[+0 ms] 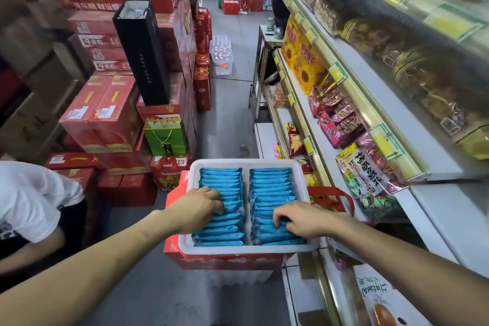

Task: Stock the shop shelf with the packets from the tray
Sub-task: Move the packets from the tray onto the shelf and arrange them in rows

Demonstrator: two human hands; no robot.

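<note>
The white tray [246, 163] sits low in the aisle on a red box [225, 262], just left of the shelf [428, 209] that runs along the right side. It holds blue packets [221, 180] standing on edge in two rows, left and right, each running from the far wall of the tray to the near one with no gap that shows. The left hand [197, 208] is on the left row about halfway along, its fingers curled down among the packets and seemingly gripping a bunch of them. The right hand [299, 221] does the same on the right row, a little nearer, with its fingertips pushed between the packets. Nothing is lifted clear of the tray yet. No blue packet shows anywhere on the shelf, which carries other snacks and bread, so by my reading the stocking is only at its beginning: the first handfuls are being taken, and almost the whole tray remains to be moved across to the right.
</note>
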